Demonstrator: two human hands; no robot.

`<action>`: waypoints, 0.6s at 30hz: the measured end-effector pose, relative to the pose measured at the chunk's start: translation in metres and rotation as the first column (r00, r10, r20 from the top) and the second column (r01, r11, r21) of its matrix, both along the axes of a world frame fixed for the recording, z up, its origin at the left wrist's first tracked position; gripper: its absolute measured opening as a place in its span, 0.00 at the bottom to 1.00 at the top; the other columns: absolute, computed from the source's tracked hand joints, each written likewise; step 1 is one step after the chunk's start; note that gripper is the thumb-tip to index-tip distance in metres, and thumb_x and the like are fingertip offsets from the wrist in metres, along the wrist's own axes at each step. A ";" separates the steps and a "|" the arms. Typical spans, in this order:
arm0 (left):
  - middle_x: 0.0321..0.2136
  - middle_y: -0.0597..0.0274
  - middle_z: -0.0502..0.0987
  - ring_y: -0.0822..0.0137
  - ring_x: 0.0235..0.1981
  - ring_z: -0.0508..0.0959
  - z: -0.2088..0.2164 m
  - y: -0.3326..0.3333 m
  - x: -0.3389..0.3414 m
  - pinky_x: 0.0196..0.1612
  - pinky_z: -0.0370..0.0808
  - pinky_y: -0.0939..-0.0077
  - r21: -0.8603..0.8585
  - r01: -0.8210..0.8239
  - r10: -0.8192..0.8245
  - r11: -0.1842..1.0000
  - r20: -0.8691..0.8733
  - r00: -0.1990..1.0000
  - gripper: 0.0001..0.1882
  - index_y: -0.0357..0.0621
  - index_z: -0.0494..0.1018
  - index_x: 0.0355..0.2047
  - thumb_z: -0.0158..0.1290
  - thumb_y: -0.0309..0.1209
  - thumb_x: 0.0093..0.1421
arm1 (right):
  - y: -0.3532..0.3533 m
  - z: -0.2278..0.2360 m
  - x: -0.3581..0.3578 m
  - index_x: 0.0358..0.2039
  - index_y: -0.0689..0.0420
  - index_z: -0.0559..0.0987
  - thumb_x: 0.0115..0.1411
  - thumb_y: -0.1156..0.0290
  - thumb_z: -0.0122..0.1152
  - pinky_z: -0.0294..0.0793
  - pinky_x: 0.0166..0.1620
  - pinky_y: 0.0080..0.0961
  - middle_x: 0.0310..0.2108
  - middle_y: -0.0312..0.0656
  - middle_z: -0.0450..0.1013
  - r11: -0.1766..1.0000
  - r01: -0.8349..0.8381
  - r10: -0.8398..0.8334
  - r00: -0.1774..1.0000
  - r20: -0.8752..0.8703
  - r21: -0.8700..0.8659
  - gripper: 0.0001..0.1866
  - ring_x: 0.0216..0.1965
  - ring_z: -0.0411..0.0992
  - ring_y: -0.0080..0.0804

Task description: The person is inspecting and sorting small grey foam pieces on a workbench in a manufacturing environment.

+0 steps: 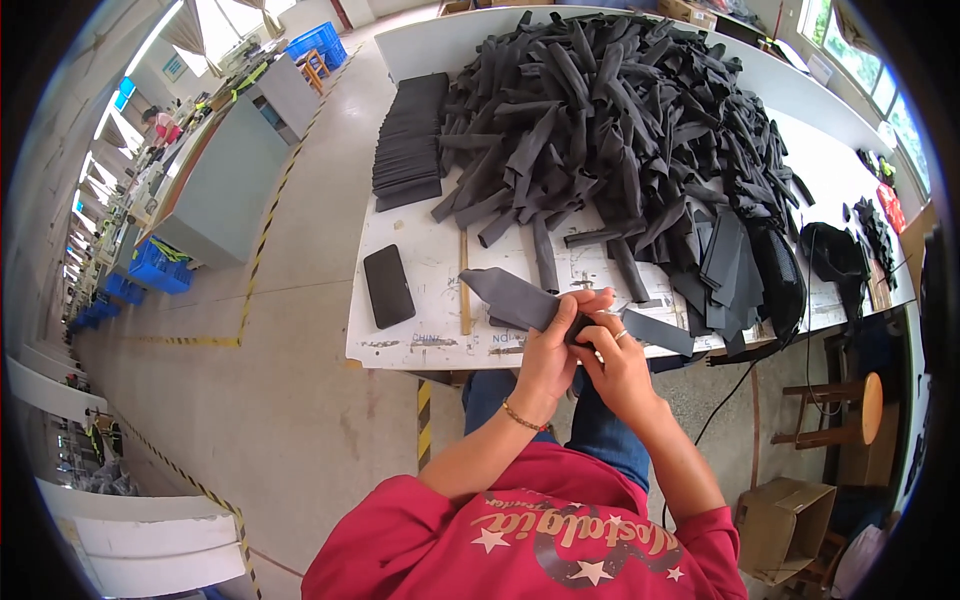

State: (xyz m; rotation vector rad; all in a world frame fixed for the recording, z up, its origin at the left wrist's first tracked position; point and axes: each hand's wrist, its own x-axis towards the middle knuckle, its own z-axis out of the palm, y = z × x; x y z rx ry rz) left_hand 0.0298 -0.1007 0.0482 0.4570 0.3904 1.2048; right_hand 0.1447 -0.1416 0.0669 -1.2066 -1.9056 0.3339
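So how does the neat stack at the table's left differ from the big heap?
The neat stack has pieces overlapping in one orderly row; the heap is jumbled, its pieces pointing every way. The stack covers a narrow patch; the heap spreads over much of the table. Both are dark, fabric-like pieces.

A wooden stool (870, 408) stands near a cardboard box (780, 530).

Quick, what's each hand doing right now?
Left hand: closed, holding dark fabric under the thumb.
Right hand: closed, fingers curled onto dark fabric too; whether it's the same piece can't be told.
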 end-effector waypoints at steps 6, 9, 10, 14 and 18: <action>0.43 0.49 0.78 0.57 0.49 0.76 0.004 0.006 -0.009 0.54 0.71 0.65 -0.067 0.025 -0.026 0.997 -0.018 1.000 0.18 0.36 0.69 0.50 0.48 0.37 0.67 | -0.003 -0.005 0.013 0.34 0.60 0.72 0.51 0.79 0.65 0.74 0.33 0.39 0.38 0.48 0.71 0.991 0.047 -0.048 0.999 -0.004 -0.123 0.11 0.32 0.73 0.49; 0.40 0.51 0.78 0.55 0.46 0.77 0.023 0.019 -0.017 0.55 0.71 0.61 0.023 -0.124 0.123 0.992 0.021 0.992 0.19 0.34 0.67 0.51 0.50 0.37 0.66 | 0.002 0.007 0.020 0.29 0.61 0.73 0.51 0.79 0.65 0.74 0.33 0.37 0.33 0.48 0.72 0.999 -0.020 0.019 1.000 0.018 0.038 0.08 0.31 0.73 0.47; 0.39 0.51 0.78 0.54 0.46 0.77 0.026 0.020 -0.020 0.55 0.71 0.59 0.100 -0.190 0.193 0.977 -0.025 0.981 0.20 0.34 0.68 0.50 0.50 0.37 0.66 | 0.003 0.010 0.021 0.29 0.61 0.73 0.51 0.79 0.65 0.74 0.33 0.37 0.33 0.48 0.72 0.999 -0.026 0.026 1.000 0.017 0.037 0.08 0.31 0.73 0.47; 0.36 0.53 0.78 0.53 0.43 0.78 0.027 0.011 -0.012 0.55 0.71 0.58 0.091 -0.233 0.231 0.968 0.034 0.972 0.19 0.34 0.69 0.48 0.50 0.39 0.66 | 0.009 0.018 0.018 0.29 0.61 0.73 0.50 0.80 0.66 0.72 0.30 0.35 0.32 0.48 0.72 0.997 -0.065 0.066 0.997 -0.036 0.035 0.09 0.29 0.73 0.46; 0.34 0.55 0.78 0.54 0.43 0.78 0.023 0.003 -0.008 0.54 0.71 0.59 0.074 -0.221 0.216 0.973 0.069 0.974 0.19 0.35 0.69 0.47 0.49 0.40 0.66 | 0.010 0.018 0.010 0.28 0.61 0.73 0.50 0.80 0.66 0.71 0.29 0.34 0.32 0.47 0.72 0.993 -0.096 0.100 0.992 -0.071 0.064 0.09 0.27 0.72 0.45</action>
